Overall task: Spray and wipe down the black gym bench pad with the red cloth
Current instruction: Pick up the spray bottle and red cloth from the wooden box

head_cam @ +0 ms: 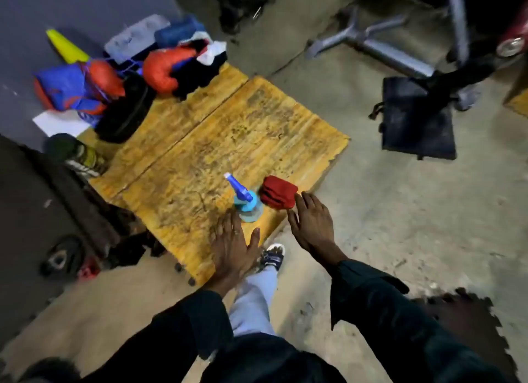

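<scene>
Hands reach out empty, fingers spread: the left hand (233,247) just short of the blue spray bottle (243,198), the right hand (311,221) seemingly brushing the folded red cloth (278,192) (blurred). Both things sit near the yellow worktop's (217,131) front edge; boxing gloves (165,65) lie farther back.

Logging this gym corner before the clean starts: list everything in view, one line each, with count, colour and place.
Platform: one, yellow, centre floor.
Spray bottle: one, blue, upright near platform's front edge.
Cloth: one, red, folded, right of the bottle.
Boxing gloves: two, orange-red, platform's far left corner.
Cone: one, yellow, by the wall.
Weight plate: one, black, beside the gloves.
Square pad: one, black, floor at right.
Stand base: one, grey metal, top right.
Left hand: open, just short of the bottle.
Right hand: open, fingertips at the cloth.
</scene>
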